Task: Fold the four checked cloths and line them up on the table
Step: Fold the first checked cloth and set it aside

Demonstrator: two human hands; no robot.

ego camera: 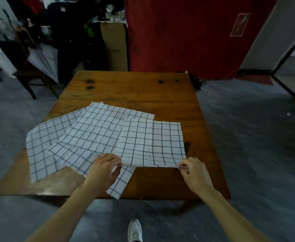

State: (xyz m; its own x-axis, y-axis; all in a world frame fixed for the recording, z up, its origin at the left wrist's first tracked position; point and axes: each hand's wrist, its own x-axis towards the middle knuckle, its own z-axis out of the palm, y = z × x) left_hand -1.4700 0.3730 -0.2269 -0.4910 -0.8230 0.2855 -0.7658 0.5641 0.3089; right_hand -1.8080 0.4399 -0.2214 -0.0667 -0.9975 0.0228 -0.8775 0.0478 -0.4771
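Worn orange-brown wood with dark knots makes up the worktop (134, 89), seen from the head camera, and on its near half lie white cloths ruled with thin dark checks, soft and slightly creased. The rightmost cloth (152, 142) lies nearly square to the near edge with a lengthwise fold line showing; the left hand (104, 170) pinches its near left corner and the right hand (195, 172) pinches its near right corner, each grip closed on the fabric. Beside it, a larger fanned cloth (97, 130) overlaps another checked cloth (45, 142) whose left end droops past the worktop's left edge. How many layers sit in that overlapping fan is hard to make out. The far half of the wood is bare. Behind, a red drape (186, 35) and cardboard box (115, 48) stand, blurred.
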